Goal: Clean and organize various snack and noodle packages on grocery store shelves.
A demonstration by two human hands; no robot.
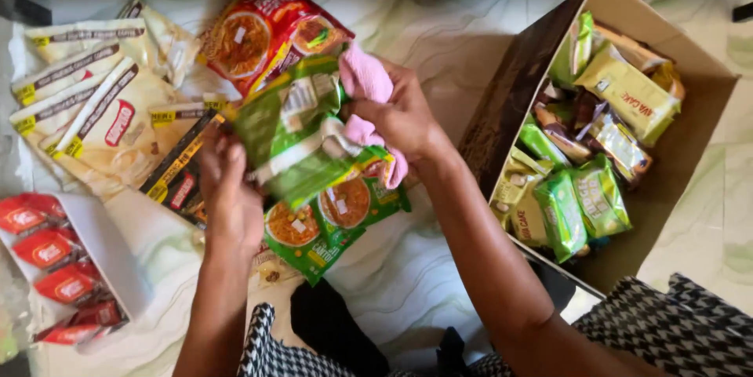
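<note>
We are seeing a green packet (294,130) crossed by a white band, and a pink cloth (367,83) showing against it. Beneath, green packets (333,220) are displaying orange bowls. A red and orange packet (267,36) is lying above, beside cream packets (94,102) bearing black strips, yellow tags and a red emblem. A black packet (179,177) is showing yellow lettering. Red sachets (51,255) are filling a white tray (106,247). The brown cardboard box (690,157) is holding lime-green, olive-yellow and brown wrappers (584,196). White marble with green veins (439,40) is lying underneath, and black-and-white houndstooth fabric (667,330) is showing below.
</note>
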